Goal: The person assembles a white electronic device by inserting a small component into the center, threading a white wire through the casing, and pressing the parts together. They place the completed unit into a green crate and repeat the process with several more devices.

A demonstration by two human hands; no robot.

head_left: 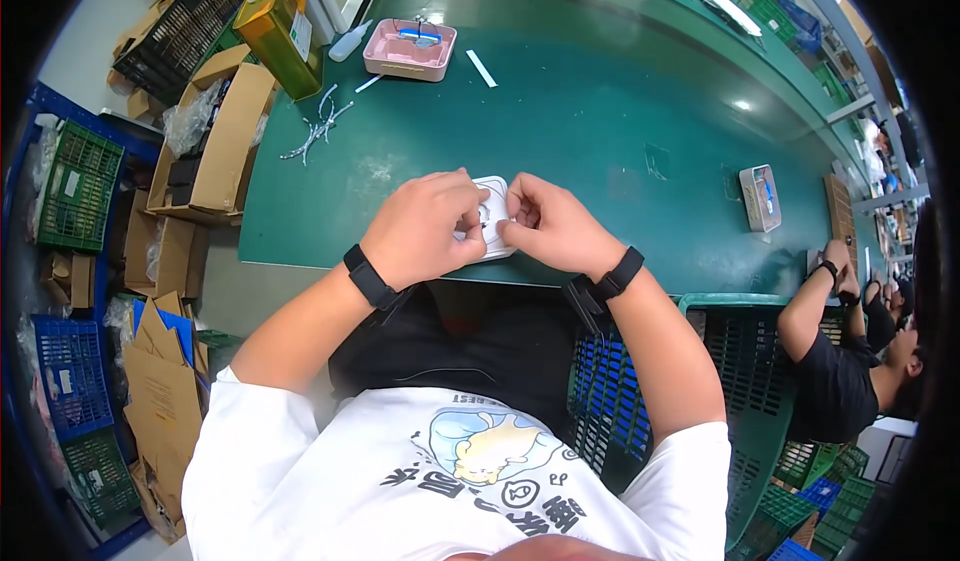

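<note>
Resting at the near edge of the green tabletop (600, 126), the small white case (492, 218) sits between your two hands. Your left hand (425, 221) curls partly closed over its left side; your right hand (562, 226) bends thumb and fingers close together at its right. Whether either pinches anything, I cannot tell. Beyond them lie a white strip (481, 68), grey twisted strands (320, 129), a pink case (404, 68) and a clear bottle (350, 42).

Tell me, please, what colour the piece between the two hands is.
The piece is white where it shows, best in the head view.
</note>
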